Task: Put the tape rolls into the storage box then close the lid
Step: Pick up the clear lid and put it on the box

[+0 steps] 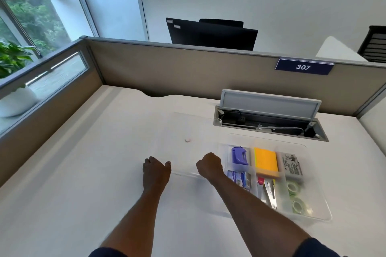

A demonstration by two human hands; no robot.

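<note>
A clear storage box (pixel 321 213) lies open on the white desk at the right. Two green tape rolls (pixel 292 186) (pixel 299 205) lie in its right-hand compartment. The clear lid (pixel 188 131) lies flat on the desk to the left of the box. My left hand (pixel 156 172) grips the lid's near edge at its left end. My right hand (pixel 209 166) grips the same edge at its right end, next to the box.
The box also holds a purple tool (pixel 239 156), an orange pad (pixel 266 161), a labelled packet (pixel 291 165) and scissors (pixel 270 192). An open cable hatch (pixel 269 119) sits behind the box. Beige partitions (pixel 188 69) close off the desk at the back and left.
</note>
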